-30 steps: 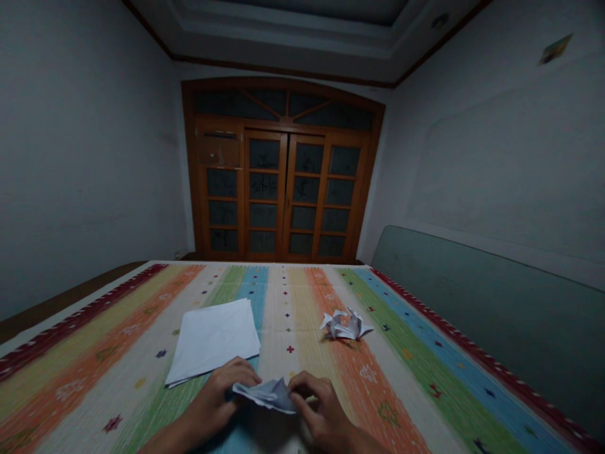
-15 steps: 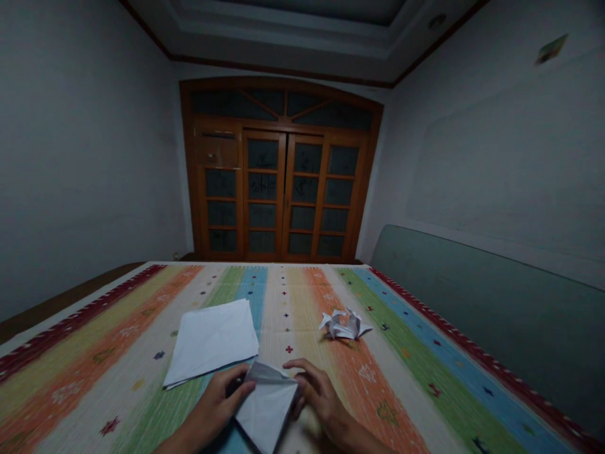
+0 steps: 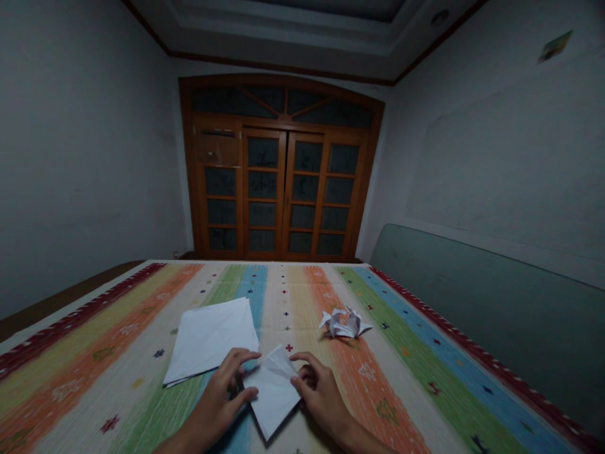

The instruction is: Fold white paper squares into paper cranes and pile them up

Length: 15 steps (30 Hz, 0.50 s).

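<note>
A folded white sheet of paper (image 3: 271,394) is held between my two hands near the front of the tabletop, one corner pointing toward me. Creases and a raised flap show at its far corner. My left hand (image 3: 220,397) grips the left corner, its thumb on top and the index finger reaching along the far left edge. At the right corner, my right hand (image 3: 325,398) pinches the paper with the thumb above and curled fingers partly hidden behind. Just beyond my left hand lies a stack of white paper sheets (image 3: 215,337).
A folded white paper figure (image 3: 346,323) with pointed ends sits to the right, farther back. A striped, multicoloured tablecloth (image 3: 401,378) covers the table. Along the right side stands a pale green backrest (image 3: 472,296); wooden doors (image 3: 283,189) close off the far wall.
The paper has turned and lies flatter, its near corner now in full view. The flap at the far corner is lifted. My right thumb has come onto the top of the paper.
</note>
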Available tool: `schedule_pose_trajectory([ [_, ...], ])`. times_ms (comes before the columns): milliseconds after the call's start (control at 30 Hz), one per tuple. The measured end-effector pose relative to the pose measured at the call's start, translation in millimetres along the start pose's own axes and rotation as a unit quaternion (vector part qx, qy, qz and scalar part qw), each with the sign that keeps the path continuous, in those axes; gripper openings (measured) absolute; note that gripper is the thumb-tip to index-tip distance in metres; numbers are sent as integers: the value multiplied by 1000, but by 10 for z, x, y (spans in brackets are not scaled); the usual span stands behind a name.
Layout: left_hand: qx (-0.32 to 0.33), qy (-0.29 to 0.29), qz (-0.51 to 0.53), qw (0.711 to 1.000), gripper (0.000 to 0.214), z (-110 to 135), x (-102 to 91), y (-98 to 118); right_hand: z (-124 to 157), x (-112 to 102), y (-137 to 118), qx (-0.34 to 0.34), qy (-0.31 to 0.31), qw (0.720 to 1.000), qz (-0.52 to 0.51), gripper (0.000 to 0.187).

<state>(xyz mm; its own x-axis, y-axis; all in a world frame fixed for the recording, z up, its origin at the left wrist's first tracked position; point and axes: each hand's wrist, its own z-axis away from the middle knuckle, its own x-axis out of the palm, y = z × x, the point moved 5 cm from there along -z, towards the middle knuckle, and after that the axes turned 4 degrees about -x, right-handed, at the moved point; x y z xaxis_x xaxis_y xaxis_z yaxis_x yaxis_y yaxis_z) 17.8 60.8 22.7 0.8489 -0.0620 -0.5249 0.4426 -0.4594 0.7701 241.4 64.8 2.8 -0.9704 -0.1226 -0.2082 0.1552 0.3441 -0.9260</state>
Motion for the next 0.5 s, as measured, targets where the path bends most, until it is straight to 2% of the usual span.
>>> schedule_pose_trajectory([
  [100,69,15,-98,993,31,69,14,91,-2,-39,20,-6,34,999,22,48],
  [200,126,-37,-163,978,35,159,105,182,20,-65,3,-18,48,995,82,48],
  [300,160,-93,-195,963,46,214,179,258,59,-54,-36,-26,20,987,155,34],
  [500,156,-108,-197,962,42,192,181,291,145,8,-105,-8,-61,969,241,42],
])
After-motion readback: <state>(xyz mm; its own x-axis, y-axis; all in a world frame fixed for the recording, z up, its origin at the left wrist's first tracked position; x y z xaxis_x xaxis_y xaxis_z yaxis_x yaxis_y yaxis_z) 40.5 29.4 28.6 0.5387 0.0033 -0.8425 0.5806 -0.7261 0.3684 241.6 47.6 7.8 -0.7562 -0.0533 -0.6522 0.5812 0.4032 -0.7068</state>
